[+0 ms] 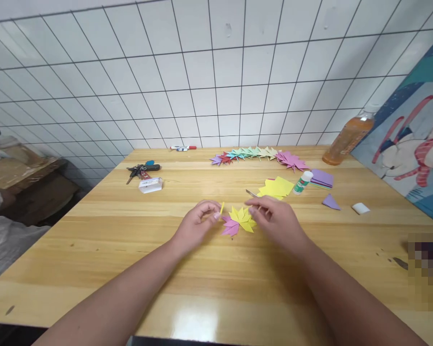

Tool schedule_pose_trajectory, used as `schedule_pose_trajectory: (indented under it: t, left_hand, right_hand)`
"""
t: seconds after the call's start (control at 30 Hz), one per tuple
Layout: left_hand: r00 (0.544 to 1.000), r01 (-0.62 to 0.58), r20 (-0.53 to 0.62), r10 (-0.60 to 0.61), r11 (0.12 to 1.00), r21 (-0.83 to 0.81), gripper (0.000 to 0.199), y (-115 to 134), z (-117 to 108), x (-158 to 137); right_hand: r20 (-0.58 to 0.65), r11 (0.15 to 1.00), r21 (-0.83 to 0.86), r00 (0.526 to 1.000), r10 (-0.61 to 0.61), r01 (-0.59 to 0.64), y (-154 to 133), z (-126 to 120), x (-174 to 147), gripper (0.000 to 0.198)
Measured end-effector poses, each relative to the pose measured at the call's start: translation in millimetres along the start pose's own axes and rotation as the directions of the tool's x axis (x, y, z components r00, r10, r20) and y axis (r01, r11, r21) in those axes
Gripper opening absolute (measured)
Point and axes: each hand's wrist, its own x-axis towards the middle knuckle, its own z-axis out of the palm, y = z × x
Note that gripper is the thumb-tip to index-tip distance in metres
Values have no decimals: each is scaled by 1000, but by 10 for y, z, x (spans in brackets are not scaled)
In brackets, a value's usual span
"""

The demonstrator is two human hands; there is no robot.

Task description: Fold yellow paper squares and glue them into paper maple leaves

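Pink-and-yellow spiky folded-paper fan (242, 219) spread on bench (216, 274); slim yellow paper piece (222, 208) near-upright in your left hand (197, 221).

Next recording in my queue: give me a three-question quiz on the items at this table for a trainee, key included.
1. Which hand pinches the narrow yellow paper piece? A) left B) right
2. True or false: in the picture, the keys lie left of the glue stick.
3. Fill in: near the tiled wall, the arc of folded paper ends on the right in ____.

Key: 1. A, the left hand; 2. true; 3. pink.
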Motion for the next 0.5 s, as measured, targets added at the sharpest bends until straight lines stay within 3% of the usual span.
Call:
schedule_pose_trajectory:
  t: [0.07,0.17,0.33,0.4,0.5]
  left_hand:
    - [995,93,-11,-96,981,-168,19,67,78,-31]
    - [995,99,35,-93,945,-312,21,143,191,-78]
    - [993,114,6,-118,940,-322,22,142,268,-98]
    - [994,107,16,-107,953,-282,22,113,255,-87]
    - [1000,15,-4,-16,995,-101,21,31,190,-44]
  right_hand:
    - [123,962,262,992,43,-74,-156,80,-44,26]
    - [142,851,492,981,128,-183,-289,235,-84,21]
    - [195,599,741,951,241,-304,-271,416,-69,28]
    - [185,579,762,954,237,-292,-239,426,-56,28]
    - [172,661,693,956,236,-288,-167,340,-31,29]
